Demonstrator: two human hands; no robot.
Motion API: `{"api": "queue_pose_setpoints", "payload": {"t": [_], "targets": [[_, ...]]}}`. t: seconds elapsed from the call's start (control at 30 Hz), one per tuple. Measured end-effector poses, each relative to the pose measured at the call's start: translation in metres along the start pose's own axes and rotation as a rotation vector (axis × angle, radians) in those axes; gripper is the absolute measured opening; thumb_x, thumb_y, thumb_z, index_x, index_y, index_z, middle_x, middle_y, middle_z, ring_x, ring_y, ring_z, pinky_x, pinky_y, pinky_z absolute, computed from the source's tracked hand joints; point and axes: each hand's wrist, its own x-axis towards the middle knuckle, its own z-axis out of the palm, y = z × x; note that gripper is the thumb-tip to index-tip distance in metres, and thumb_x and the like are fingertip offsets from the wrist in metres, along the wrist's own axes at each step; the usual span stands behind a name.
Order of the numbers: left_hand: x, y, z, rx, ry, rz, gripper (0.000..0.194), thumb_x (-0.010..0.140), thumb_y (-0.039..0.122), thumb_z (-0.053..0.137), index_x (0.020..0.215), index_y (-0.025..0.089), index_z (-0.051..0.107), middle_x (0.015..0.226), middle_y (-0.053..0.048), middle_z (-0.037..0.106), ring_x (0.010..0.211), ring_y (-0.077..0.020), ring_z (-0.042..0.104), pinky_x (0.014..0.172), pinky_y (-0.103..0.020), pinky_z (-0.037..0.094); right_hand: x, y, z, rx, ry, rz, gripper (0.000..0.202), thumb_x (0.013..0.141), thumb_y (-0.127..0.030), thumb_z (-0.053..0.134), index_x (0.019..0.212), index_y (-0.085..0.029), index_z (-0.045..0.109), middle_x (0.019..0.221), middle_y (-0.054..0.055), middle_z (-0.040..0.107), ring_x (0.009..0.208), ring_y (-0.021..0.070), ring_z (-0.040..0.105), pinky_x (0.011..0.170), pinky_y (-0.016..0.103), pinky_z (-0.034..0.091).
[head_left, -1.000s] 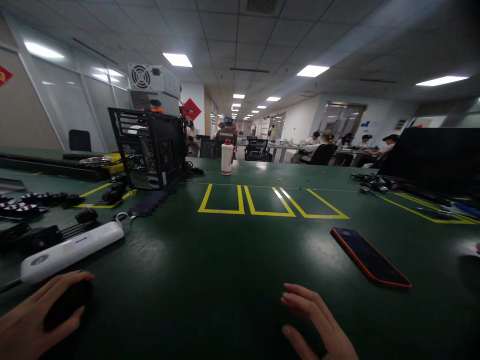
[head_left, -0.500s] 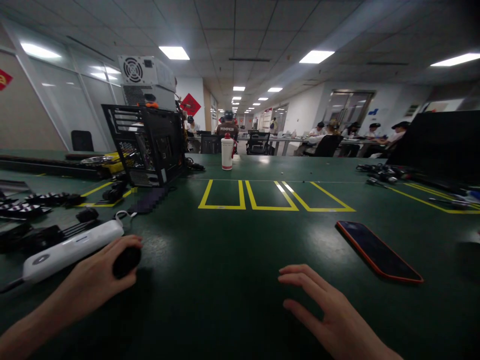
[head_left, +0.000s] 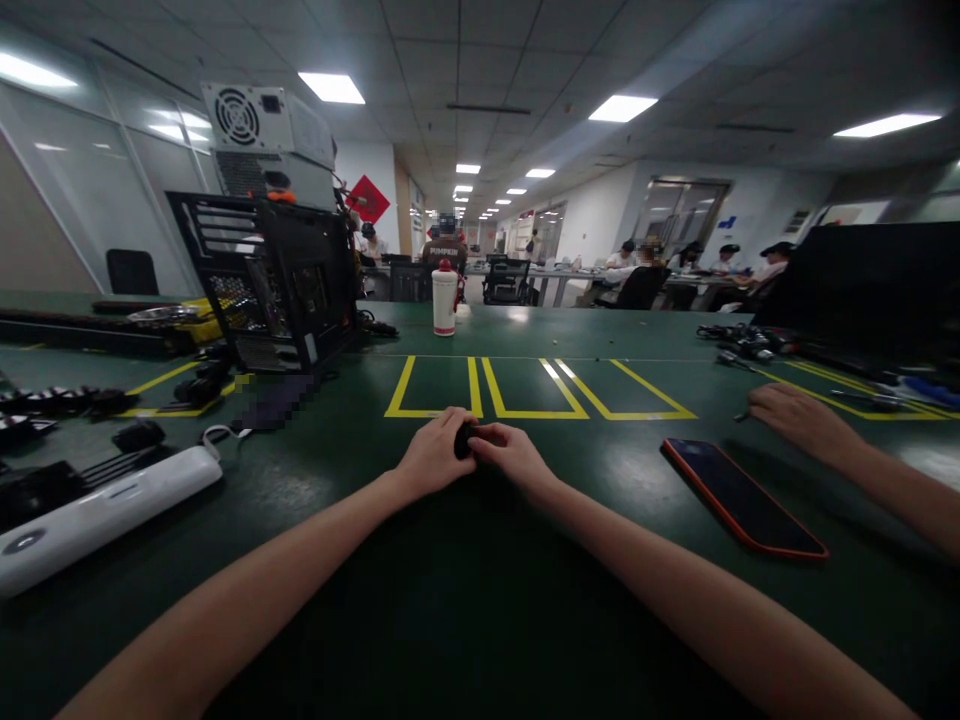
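Both my hands meet over the middle of the green table [head_left: 420, 620], just in front of the yellow tape outlines [head_left: 435, 413]. My left hand [head_left: 437, 452] is closed round a small round black object [head_left: 464, 440], mostly hidden by the fingers. The fingers of my right hand [head_left: 511, 453] pinch the same object from its right side. Nearest on the right lies a dark phone with an orange edge [head_left: 742, 497]. A long white device [head_left: 112, 510] with a loop strap lies at the left.
Another person's hand [head_left: 802, 420] reaches in from the right, behind the phone. A black computer case [head_left: 277, 280] stands back left, a white bottle [head_left: 444, 300] back centre. Black parts [head_left: 139, 435] lie at left, cables [head_left: 750, 340] and a black monitor [head_left: 862, 290] at right.
My left hand has carried the black object right and forward to the middle. My right hand has moved left and closed on it. Another person's hand has come in at the right.
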Motion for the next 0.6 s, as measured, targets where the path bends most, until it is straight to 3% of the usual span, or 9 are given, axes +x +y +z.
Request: {"api": "queue_pose_setpoints", "payload": {"t": [0.2, 0.4, 0.6], "targets": [[-0.002, -0.014, 0.002, -0.121, -0.045, -0.018, 0.07, 0.063, 0.027, 0.062, 0.124, 0.019, 0.028, 0.118, -0.008, 0.046, 0.106, -0.0238, 0.047, 0.091, -0.039, 0.037, 0.004, 0.007, -0.006, 0.107, -0.034, 0.063, 0.036, 0.062, -0.025, 0.065, 0.095, -0.018, 0.054, 0.09, 0.004, 0.061, 0.079, 0.0153, 0.059, 0.074, 0.033, 0.047], [0.001, -0.028, -0.003, -0.264, -0.182, 0.029, 0.064, 0.065, 0.031, 0.063, 0.122, 0.018, 0.035, 0.122, -0.01, 0.044, 0.111, -0.0238, 0.043, 0.094, -0.04, 0.034, 0.008, 0.006, -0.008, 0.017, -0.042, -0.001, 0.031, 0.061, -0.021, 0.065, 0.091, -0.018, 0.054, 0.087, 0.002, 0.06, 0.078, 0.0141, 0.058, 0.073, 0.032, 0.047], [-0.001, -0.028, 0.002, -0.285, -0.076, 0.007, 0.066, 0.062, 0.027, 0.068, 0.119, 0.02, 0.036, 0.119, -0.008, 0.046, 0.111, -0.0238, 0.044, 0.093, -0.042, 0.034, 0.004, 0.007, -0.005, 0.07, -0.091, -0.113, 0.035, 0.062, -0.018, 0.064, 0.096, -0.019, 0.054, 0.096, 0.003, 0.06, 0.091, 0.0158, 0.056, 0.084, 0.034, 0.044]]}}
